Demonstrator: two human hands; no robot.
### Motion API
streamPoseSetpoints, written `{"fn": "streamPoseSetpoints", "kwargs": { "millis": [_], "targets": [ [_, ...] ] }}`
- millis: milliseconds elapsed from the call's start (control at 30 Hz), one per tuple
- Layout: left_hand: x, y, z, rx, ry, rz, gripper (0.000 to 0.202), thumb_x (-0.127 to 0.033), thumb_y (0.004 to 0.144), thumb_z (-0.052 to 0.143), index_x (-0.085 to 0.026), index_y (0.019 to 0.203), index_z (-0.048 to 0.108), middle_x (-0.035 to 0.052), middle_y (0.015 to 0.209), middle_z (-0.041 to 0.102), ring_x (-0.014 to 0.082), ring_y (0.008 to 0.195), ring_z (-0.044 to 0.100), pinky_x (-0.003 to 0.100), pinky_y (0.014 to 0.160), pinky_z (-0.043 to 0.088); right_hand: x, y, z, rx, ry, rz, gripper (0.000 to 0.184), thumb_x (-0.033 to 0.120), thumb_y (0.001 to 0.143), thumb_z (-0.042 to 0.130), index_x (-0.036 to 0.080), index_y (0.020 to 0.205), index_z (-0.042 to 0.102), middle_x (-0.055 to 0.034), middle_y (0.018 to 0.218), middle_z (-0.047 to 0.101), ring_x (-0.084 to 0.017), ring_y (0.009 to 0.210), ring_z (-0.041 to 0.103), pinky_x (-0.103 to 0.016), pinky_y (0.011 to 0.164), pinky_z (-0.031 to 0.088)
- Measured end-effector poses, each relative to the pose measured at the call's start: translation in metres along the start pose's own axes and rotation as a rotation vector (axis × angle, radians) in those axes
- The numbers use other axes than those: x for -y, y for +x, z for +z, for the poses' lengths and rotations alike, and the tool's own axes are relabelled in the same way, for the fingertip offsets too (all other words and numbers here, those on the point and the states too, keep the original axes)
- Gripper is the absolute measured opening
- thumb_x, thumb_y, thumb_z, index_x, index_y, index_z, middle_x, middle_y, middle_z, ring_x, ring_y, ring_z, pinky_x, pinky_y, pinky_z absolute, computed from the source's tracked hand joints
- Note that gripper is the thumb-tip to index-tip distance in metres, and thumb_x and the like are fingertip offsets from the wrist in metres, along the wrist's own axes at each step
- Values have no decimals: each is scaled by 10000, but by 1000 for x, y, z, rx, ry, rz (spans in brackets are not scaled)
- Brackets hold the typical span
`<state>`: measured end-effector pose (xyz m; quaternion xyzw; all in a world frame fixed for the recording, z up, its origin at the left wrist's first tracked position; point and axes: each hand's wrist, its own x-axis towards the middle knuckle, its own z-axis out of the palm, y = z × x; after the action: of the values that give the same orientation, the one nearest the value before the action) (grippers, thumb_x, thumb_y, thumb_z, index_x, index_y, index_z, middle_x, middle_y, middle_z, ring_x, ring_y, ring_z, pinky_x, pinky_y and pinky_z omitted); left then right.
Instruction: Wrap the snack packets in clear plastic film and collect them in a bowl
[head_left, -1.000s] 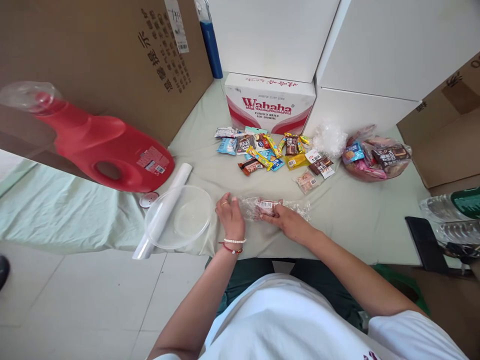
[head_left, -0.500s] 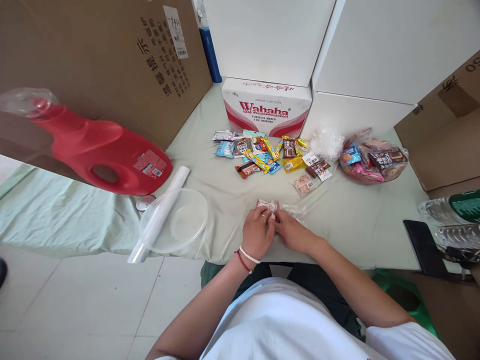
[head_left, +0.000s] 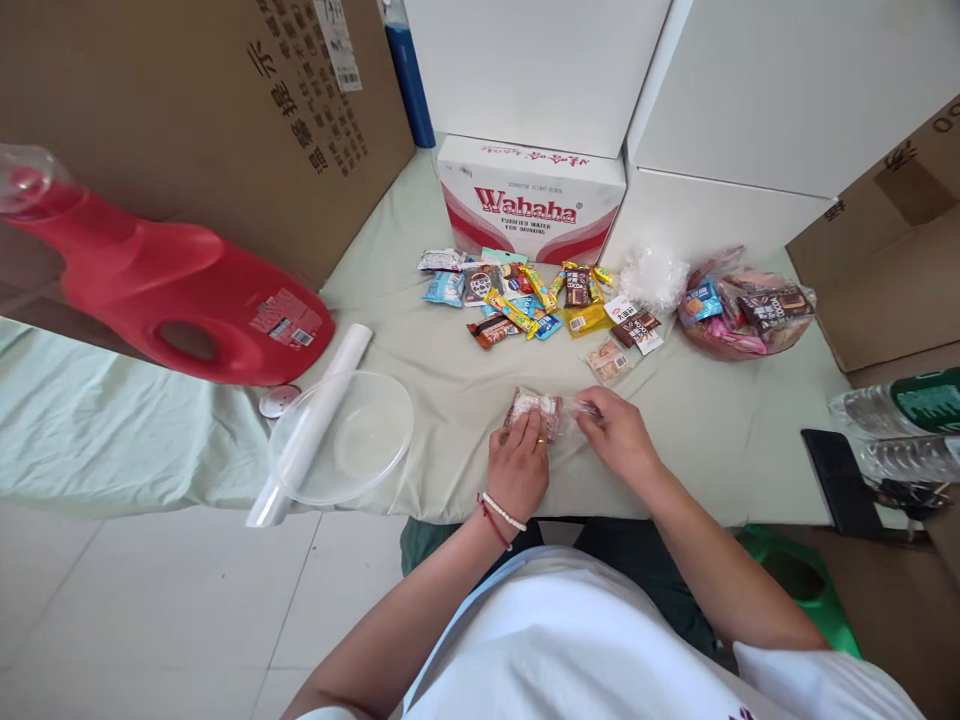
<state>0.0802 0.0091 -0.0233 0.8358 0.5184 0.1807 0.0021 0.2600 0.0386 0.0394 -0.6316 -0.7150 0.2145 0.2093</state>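
Note:
A small reddish-brown snack packet (head_left: 551, 405) in clear wrap lies on the cloth in front of me. My left hand (head_left: 520, 462) holds it down, with the fingers laid over its near side. Just to the right, my right hand (head_left: 619, 432) is closed in a pinch on a bit of clear plastic film (head_left: 583, 408). The film seems to run toward the packet; whether they are joined is unclear. Beyond my hands sits a clear packet with pinkish contents (head_left: 607, 360), beside a heap of assorted wrapped snacks (head_left: 517, 300).
A clear plastic bowl lid (head_left: 405, 440) overlaps a white film roll (head_left: 322, 420) at left, near a red detergent bottle (head_left: 187, 290). A Wahaba-style carton (head_left: 532, 205) stands behind. Crumpled clear plastic (head_left: 652, 278), a snack-filled bowl (head_left: 739, 345), bottles (head_left: 900, 408) and a black phone-like slab (head_left: 840, 485) are right.
My right hand has moved right, away from my left hand, with clear film in its fingers. More of the packet shows under my left hand. The view has shifted slightly.

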Motion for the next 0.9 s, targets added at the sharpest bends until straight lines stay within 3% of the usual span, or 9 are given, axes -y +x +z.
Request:
{"fn": "streamPoseSetpoints", "kwargs": {
  "millis": [200, 267, 333, 433, 567, 667, 733, 833, 900],
  "targets": [
    [4, -15, -16, -25, -68, 28, 396, -125, 927, 536, -66, 1294, 675, 237, 1436, 637, 353, 1458, 498, 569, 1251, 257, 68, 49, 41, 287, -234, -20, 191, 149, 974, 519, 171, 1095, 665, -120, 1121, 631, -232, 961, 617, -332, 826, 491],
    [13, -31, -28, -83, -103, 18, 384, -106, 911, 537, -95, 1272, 669, 224, 1451, 630, 363, 1481, 472, 621, 1270, 194, 75, 47, 54, 239, -291, -56, 218, 230, 1006, 528, 144, 1166, 648, -154, 1169, 611, -281, 1064, 587, -408, 908, 496],
    [31, -49, -37, -188, -150, 71, 350, -90, 900, 557, -174, 1217, 678, 141, 1331, 726, 336, 1477, 483, 653, 1277, 160, 75, 38, 65, 137, -329, -119, 349, 357, 1020, 549, 116, 1264, 614, -179, 1222, 593, -322, 1131, 545, -500, 989, 476],
    [61, -70, -42, -291, -209, 106, 252, -78, 868, 616, -222, 1061, 693, 83, 1165, 789, 310, 1400, 567, 642, 1261, 245, 69, 26, 74, 58, -365, -171, 585, 483, 972, 641, 83, 1390, 551, -195, 1248, 593, -339, 1142, 515, -549, 1058, 442],
    [78, -76, -44, -337, -374, 25, 247, -83, 875, 627, -251, 1038, 705, 62, 1084, 786, 297, 1285, 644, 591, 1158, 438, 59, 23, 66, 38, -331, -74, 514, 307, 961, 658, 104, 1421, 552, -187, 1212, 615, -325, 1097, 531, -480, 976, 496],
    [65, -70, -48, -289, -687, -175, 257, -169, 941, 608, -268, 1161, 695, 86, 1203, 732, 268, 1263, 645, 504, 1060, 549, 48, 14, 41, -39, -136, -34, 367, 155, 967, 539, 137, 1328, 606, -172, 1214, 627, -295, 1103, 557, -444, 960, 506],
    [50, -62, -52, -219, -976, -378, 333, -286, 972, 619, -282, 1304, 636, 112, 1384, 633, 268, 1333, 596, 460, 1018, 588, 38, 1, 21, -74, 107, -20, 329, 145, 974, 499, 169, 1281, 615, -138, 1208, 652, -251, 1094, 595, -411, 973, 509],
    [27, -47, -52, -29, -1391, -594, 578, -456, 930, 694, -309, 1458, 511, 125, 1557, 498, 298, 1385, 557, 445, 993, 604, 21, -27, 1, 57, 528, 41, 286, 241, 1013, 498, 207, 1275, 607, -73, 1156, 707, -194, 1023, 663, -346, 917, 538],
    [14, -36, -48, 131, -1534, -609, 626, -507, 877, 748, -272, 1421, 547, 132, 1490, 578, 300, 1298, 626, 454, 1017, 585, 14, -47, -2, 159, 712, 75, 284, 320, 1040, 489, 217, 1269, 620, -56, 1155, 725, -183, 1041, 682, -330, 920, 543]
  ]
}}
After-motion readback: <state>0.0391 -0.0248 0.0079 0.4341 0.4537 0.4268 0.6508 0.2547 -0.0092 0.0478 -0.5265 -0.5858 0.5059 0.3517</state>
